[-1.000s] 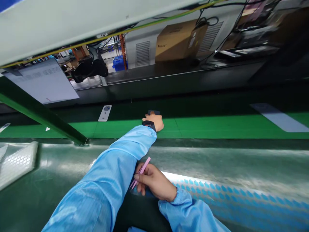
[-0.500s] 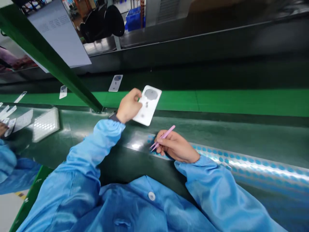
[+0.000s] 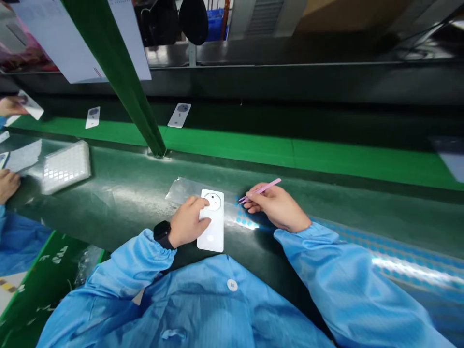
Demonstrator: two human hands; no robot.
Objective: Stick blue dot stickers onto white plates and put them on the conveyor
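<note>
My left hand [image 3: 188, 223] rests on a white rectangular plate [image 3: 213, 227] with a round recess near its far end, holding it flat on the dark green bench close to my body. A black watch sits on that wrist. To its right, my right hand [image 3: 277, 205] pinches pink tweezers [image 3: 259, 190], their tips pointing left at a sheet of blue round stickers [image 3: 366, 246] that runs off to the right along the bench. A clear plastic film [image 3: 183, 190] lies under the plate's far end.
A green conveyor belt [image 3: 297, 154] runs behind the bench and carries white plates [image 3: 179, 115] [image 3: 92, 117]. A green slanted post [image 3: 123, 72] rises at the left. A white gridded tray [image 3: 65, 166] lies far left, near another person's hands [image 3: 7, 183].
My left hand reached to the belt, lifted a white plate off it, brought it back and laid it on the bench before me. The right hand kept hold of the tweezers.
</note>
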